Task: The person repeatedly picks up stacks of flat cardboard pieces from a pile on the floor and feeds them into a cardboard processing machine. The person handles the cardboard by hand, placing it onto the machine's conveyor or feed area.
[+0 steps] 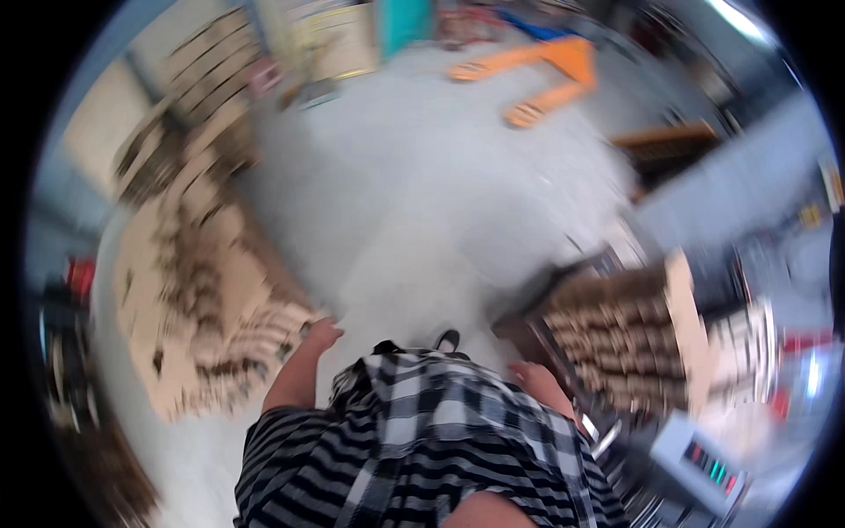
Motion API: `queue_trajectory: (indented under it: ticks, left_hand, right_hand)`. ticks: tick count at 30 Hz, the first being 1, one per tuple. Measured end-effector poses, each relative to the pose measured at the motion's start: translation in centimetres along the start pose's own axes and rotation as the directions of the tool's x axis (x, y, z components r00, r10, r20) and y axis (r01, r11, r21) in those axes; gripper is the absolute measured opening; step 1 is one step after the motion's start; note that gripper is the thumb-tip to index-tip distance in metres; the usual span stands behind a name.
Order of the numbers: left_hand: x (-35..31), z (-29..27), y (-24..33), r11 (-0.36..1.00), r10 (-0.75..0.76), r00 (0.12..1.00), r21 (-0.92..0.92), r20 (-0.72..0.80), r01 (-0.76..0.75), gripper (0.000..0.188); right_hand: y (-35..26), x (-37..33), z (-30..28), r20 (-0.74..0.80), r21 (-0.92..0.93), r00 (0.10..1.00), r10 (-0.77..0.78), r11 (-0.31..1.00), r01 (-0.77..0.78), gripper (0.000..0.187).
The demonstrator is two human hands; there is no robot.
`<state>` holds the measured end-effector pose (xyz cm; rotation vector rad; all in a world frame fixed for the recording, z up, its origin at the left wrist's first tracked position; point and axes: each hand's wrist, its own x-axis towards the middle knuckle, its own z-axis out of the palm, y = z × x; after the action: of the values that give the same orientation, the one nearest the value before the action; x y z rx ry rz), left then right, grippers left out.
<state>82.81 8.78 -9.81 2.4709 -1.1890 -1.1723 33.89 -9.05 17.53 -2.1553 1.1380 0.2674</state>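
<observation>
The picture is motion-blurred. My left hand [319,335] hangs at my side by the edge of a stack of light wooden boards [189,290] on my left; its fingers look curled, with nothing clearly in them. My right hand [539,380] is low on my right, close to a box of stacked brown wooden pieces [620,339]; whether it touches the box is unclear. My striped shirt and checked cloth [422,440] fill the lower middle, with a shoe tip [447,340] on the grey floor.
An orange pallet jack [546,75] lies on the concrete floor [414,194] far ahead. More wooden stacks [189,114] stand at the far left. A grey device with lit display [704,458] sits lower right beside a metal frame.
</observation>
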Motion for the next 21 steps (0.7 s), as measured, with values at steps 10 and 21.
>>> queue_trajectory:
  ticks: [10, 21]
  left_hand:
    - [-0.5, 8.8, 3.3, 0.99, -0.139, 0.989, -0.009, 0.055, 0.14, 0.057]
    - [-1.3, -7.3, 13.3, 0.85, -0.424, 0.756, -0.507, -0.499, 0.143, 0.055]
  right_hand:
    - [3.1, 19.4, -10.4, 0.217, -0.072, 0.954, -0.206, 0.972, 0.226, 0.036]
    - [-9.8, 36.8, -15.0, 0.459, -0.143, 0.725, -0.514, 0.762, 0.631, 0.043]
